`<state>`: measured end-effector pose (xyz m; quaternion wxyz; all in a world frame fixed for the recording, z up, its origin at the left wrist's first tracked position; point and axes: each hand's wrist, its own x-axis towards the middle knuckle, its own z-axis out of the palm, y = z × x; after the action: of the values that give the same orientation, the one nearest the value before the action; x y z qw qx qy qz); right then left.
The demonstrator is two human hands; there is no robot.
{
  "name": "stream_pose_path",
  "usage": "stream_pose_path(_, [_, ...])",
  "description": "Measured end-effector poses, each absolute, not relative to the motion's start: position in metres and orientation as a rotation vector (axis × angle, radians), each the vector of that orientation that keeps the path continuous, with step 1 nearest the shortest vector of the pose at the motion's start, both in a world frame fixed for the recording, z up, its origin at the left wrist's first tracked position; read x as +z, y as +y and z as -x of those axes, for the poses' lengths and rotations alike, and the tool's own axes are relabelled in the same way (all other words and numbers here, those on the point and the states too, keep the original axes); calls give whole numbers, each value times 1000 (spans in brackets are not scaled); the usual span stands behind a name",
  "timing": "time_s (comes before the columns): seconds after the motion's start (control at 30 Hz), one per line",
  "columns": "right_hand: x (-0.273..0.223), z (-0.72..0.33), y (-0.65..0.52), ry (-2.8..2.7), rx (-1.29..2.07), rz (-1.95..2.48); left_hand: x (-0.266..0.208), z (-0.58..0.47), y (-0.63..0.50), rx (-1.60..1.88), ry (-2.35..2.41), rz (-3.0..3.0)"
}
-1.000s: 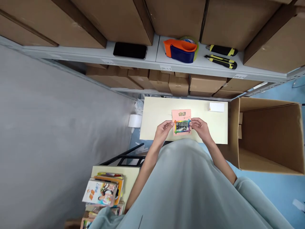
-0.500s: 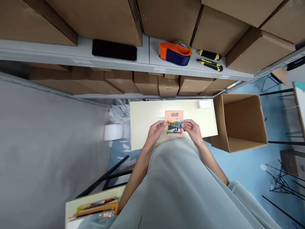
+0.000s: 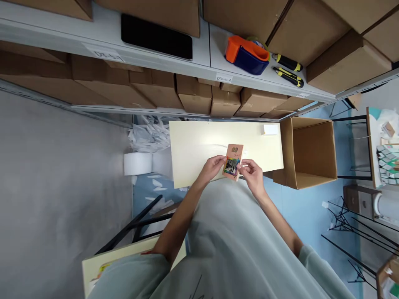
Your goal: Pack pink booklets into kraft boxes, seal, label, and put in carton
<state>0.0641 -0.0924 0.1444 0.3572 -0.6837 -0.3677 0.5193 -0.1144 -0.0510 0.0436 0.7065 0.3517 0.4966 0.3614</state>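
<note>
A small pink book (image 3: 235,152) with a rainbow-framed black-and-white picture on its cover is held up over the pale table (image 3: 193,141), close to my body. My left hand (image 3: 212,168) pinches its left edge between thumb and fingers. On the other side, my right hand (image 3: 252,175) grips the right edge, with the thumb over the cover. The book is tilted, and some of its thickness shows along the right side. Fingertips behind it are hidden.
An open cardboard box (image 3: 314,151) stands right of the table, and a small white box (image 3: 269,129) lies at its back right. Ahead, a shelf (image 3: 199,68) carries cartons, a black phone (image 3: 157,36), a tape dispenser (image 3: 247,55) and yellow-black cutters (image 3: 288,70). A white roll (image 3: 137,163) stands left.
The book has turned from lying square to my view to a tilted, angled pose and shifted slightly right. Both hands keep hold of it. The camera view has shifted.
</note>
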Motion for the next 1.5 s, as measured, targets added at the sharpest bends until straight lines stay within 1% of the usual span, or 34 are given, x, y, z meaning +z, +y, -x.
stream_pose_path(0.23, [125,-91,-70,-1050,1407,1649,58,134,-64,895,1238,-721])
stream_pose_path(0.37, [107,-106,-61,-1055,1460,1607,69,139,-65,925,1289,-806])
stream_pose_path(0.47, [98,-113,-57,-1082,1473,1578,77,137,-68,958,1338,-954])
stream_pose_path(0.57, [95,-122,-55,-1190,1406,1551,84,131,-72,1010,1399,-1171])
stream_pose_path(0.73, [95,-138,-55,-1309,1366,1433,89,114,-79,1219,1450,-1641])
stream_pose_path(0.87, [102,-149,-57,-1315,1329,1388,91,98,-82,1326,1459,-1772])
stream_pose_path(0.97, [112,-158,-59,-1338,1325,1373,97,88,-81,1295,1460,-1671])
stream_pose_path(1.07, [119,-165,-57,-1300,1330,1391,107,78,-78,1154,1526,-1431])
stream_pose_path(1.17, [115,-169,-52,-1166,1390,1475,110,67,-74,1031,1546,-1134])
stream_pose_path(1.33, [100,-173,-46,-996,1536,1525,107,52,-70,963,1425,-719])
stream_pose_path(1.4, [100,-174,-45,-1017,1510,1541,107,47,-70,970,1418,-650])
stream_pose_path(1.5, [109,-171,-48,-1143,1325,1598,109,41,-72,1033,1482,-615])
